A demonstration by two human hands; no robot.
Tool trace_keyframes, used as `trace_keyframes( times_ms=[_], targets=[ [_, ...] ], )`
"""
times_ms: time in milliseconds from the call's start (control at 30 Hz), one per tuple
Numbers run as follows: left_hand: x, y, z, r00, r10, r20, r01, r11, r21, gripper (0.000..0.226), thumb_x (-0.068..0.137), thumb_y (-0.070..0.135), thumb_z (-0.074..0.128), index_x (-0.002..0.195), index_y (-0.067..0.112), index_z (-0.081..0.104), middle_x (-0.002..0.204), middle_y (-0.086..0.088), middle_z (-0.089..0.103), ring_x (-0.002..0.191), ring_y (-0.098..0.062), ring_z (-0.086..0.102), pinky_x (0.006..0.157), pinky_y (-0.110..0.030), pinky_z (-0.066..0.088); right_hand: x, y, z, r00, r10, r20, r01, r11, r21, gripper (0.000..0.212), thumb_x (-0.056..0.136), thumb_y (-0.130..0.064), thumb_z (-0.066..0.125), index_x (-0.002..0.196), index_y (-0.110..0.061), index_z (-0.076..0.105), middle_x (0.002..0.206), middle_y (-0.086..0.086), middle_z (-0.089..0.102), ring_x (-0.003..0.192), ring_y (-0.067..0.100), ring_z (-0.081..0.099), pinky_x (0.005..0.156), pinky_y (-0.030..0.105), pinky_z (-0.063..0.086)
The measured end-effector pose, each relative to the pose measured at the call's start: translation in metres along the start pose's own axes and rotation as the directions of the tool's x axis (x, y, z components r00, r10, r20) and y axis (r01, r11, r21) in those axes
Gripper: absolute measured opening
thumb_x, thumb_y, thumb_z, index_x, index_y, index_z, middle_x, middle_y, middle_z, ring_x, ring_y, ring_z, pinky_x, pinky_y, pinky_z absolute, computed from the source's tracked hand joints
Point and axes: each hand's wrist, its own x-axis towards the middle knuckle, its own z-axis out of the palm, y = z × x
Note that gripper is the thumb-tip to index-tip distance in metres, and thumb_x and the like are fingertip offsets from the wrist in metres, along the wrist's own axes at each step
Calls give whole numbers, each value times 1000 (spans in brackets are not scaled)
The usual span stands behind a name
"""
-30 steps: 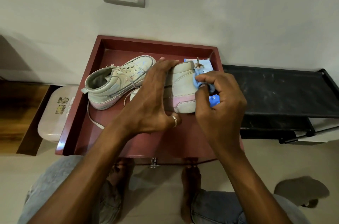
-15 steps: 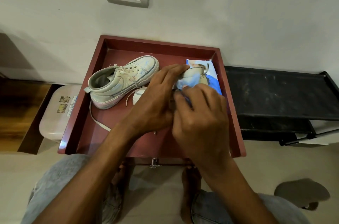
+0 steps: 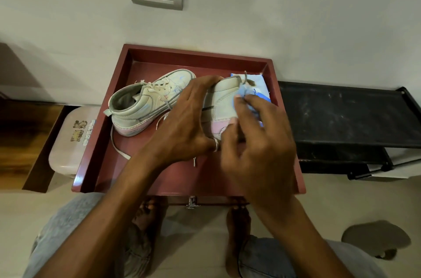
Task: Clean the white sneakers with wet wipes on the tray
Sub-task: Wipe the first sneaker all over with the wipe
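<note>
Left hand (image 3: 182,122) was wrapped over the top of one sneaker (image 3: 222,104), gripping it, while the right hand (image 3: 257,145) pinched a bluish wipe (image 3: 245,95) against the shoe's back end. That sneaker sat toward the right of the red tray (image 3: 196,54), with the other sneaker (image 3: 145,104) lying on its side just left of it, laces trailing. Wipes pack (image 3: 260,81) was tucked behind, in the tray's far right corner.

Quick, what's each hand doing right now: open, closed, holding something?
Left hand: closed around the sneaker, gripping it.
Right hand: pinching a blue wipe against that sneaker.
</note>
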Motion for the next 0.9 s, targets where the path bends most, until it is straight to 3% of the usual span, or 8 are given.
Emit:
trace_keyframes(
  times_ms=[133,267,400,500,567,700,833,900],
  targets=[
    [-1,-2,1,999,25,-39,-25,1000,1,72,79,16,76,139,3,40,130,1,44,117,-13,49,100,-20,40,-12,-16,12,974,-224,43,227,933,-280,29,92,-17,60,113,-1,72,119,16,69,114,31,63,93,43,49],
    [-1,-3,1,999,26,-22,-26,1000,6,76,74,10,78,139,7,39,129,1,44,116,-6,47,99,-20,42,-10,-12,10,953,-300,41,301,920,-250,26,94,-20,58,107,-5,75,115,10,71,113,26,64,94,43,46],
    [0,1,-3,1000,-16,24,16,1000,-4,94,58,25,76,141,9,37,131,4,42,119,-13,47,98,-21,44,5,12,2,1000,19,-13,-18,999,38,30,96,-22,58,118,-7,70,121,8,68,113,19,63,94,36,50],
    [-2,1,-4,999,-30,41,31,999,-19,98,55,36,71,143,14,35,131,8,40,119,-13,48,95,-23,47,13,17,3,926,364,102,-375,852,365,28,100,-29,55,116,-12,71,111,-1,70,103,6,65,76,18,55],
    [-3,1,-3,998,-33,54,33,999,-13,99,54,35,73,143,15,34,131,7,41,119,-14,48,95,-27,48,12,17,6,887,432,165,-460,784,416,30,101,-37,53,112,-14,70,105,-3,69,97,9,68,66,21,57],
    [-2,-1,-4,1000,-27,15,27,1000,-14,93,59,22,78,141,9,37,132,-2,45,120,-16,49,98,-28,46,-2,3,7,999,44,17,-44,998,45,44,99,-35,55,128,-3,63,126,15,64,120,26,59,93,42,52],
    [-2,-4,-7,1000,-22,-10,22,1000,-14,78,73,25,74,140,2,39,131,-9,49,118,-19,52,99,-31,46,-9,-13,8,980,-199,5,194,949,-248,36,98,-30,56,119,-4,70,125,15,67,117,30,62,96,47,47],
    [-3,-5,-6,1000,-17,6,17,1000,-9,80,71,23,73,140,2,38,131,-9,49,116,-20,53,97,-32,47,-6,-10,8,969,-249,8,244,942,-233,31,97,-28,57,114,-7,73,123,12,68,116,27,62,97,47,45]
  ],
)
